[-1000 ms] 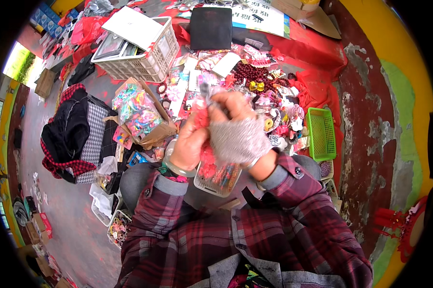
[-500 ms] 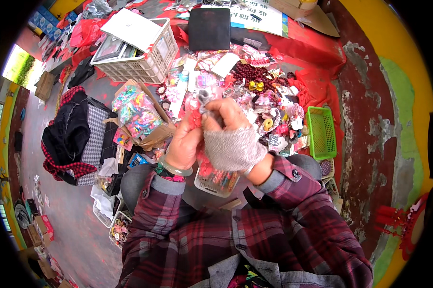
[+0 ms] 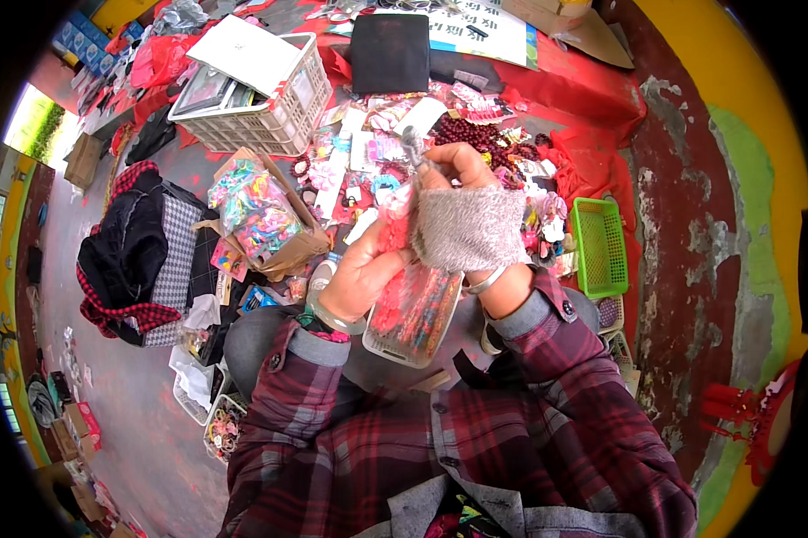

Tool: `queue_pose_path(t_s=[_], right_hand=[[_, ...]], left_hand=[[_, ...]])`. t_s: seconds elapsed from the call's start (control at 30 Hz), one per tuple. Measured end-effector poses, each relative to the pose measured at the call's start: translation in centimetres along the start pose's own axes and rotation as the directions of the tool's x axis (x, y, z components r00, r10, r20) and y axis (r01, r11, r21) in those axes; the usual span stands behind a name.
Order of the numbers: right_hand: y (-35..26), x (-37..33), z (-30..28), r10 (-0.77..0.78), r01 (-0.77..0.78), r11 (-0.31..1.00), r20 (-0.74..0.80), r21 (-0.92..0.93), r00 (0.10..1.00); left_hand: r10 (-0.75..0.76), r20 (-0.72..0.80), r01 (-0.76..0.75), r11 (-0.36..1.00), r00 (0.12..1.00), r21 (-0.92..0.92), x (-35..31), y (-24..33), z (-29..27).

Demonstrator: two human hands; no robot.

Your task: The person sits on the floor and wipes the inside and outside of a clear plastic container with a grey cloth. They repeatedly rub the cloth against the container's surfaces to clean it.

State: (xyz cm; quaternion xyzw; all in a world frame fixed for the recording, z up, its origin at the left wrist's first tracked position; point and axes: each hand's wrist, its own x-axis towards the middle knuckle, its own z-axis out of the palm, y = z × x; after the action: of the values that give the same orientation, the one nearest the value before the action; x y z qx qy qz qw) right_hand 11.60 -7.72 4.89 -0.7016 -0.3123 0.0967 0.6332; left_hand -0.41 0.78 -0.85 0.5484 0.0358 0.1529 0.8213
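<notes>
Red strand [image 3: 393, 231], in left hand [image 3: 359, 280], right hand [image 3: 468, 213] now farther away

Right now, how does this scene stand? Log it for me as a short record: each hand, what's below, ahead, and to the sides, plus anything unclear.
Left hand: holding a coral frill
Right hand: grey glove, bare fingers pinching a grey piece
Below: white basket of colourful small items
Ahead: dark red beads among mixed trinkets
Left side: carton heaped with bright packs
Right side: green basket
Unclear: what the grey piece is
</notes>
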Motion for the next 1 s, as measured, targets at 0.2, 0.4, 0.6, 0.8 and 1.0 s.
queue_pose_path(t_s=[0.2, 0.4, 0.6, 0.8, 1.0], right_hand=[[0.6, -2.2, 1.0, -0.302, 0.315, 0.932, 0.095, -0.178, 0.949], [1.1, -1.0, 0.4, -0.13, 0.134, 0.973, 0.031, -0.19, 0.991], [1.2, -0.3, 0.1, -0.131, 0.135, 0.982, 0.044, -0.128, 0.99], [4.8, 4.9, -3.0, 0.191, -0.127, 0.931, -0.159, 0.341, 0.969], [2.7, 4.1, -3.2, -0.179, 0.199, 0.978, -0.227, 0.066, 0.957]], left_hand=[[-0.088, -0.067, 0.08, 0.99, 0.994, -0.112, 0.0, 0.1, -1.7], [-0.064, -0.035, 0.063, 0.998, 0.997, -0.015, 0.4, -1.1, -1.4], [-0.048, 0.032, 0.051, 0.995, 0.998, -0.085, -0.2, 0.1, -1.4], [-0.104, -0.039, 0.072, 0.872, 0.994, -0.484, -0.1, 1.2, -1.5], [-0.064, -0.087, 0.013, 0.87, 0.994, -0.493, 0.1, 1.5, -1.5]])
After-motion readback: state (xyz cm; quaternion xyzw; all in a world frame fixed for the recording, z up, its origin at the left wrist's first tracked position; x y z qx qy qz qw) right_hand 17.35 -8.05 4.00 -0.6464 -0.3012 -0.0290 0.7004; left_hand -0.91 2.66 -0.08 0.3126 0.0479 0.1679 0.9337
